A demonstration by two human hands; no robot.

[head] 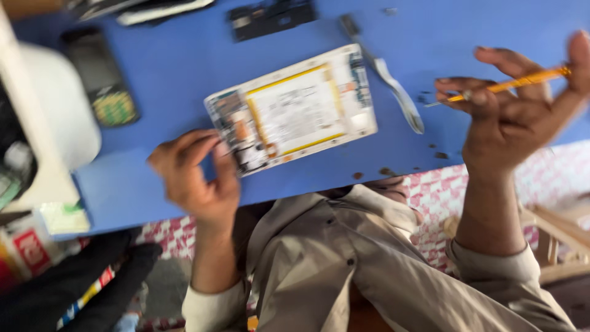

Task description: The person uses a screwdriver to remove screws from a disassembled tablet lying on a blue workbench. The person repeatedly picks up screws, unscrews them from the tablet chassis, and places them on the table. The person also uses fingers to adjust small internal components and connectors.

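An opened phone [294,109], back cover off, lies on the blue table [184,67] with its white battery and circuit boards showing. My left hand [195,179] pinches the near left corner of this phone with thumb and fingers; the hand is blurred. My right hand [513,114] is raised to the right of the phone, above the table edge. It holds a thin yellow-handled screwdriver [522,80] between thumb and fingers, with the metal tip pointing left towards the phone.
Metal tweezers [393,83] lie just right of the phone. A dark phone [101,77] lies at the left, a dark circuit board [270,17] at the far edge. Small screws [439,154] dot the table. A white rounded object [64,104] stands at the left.
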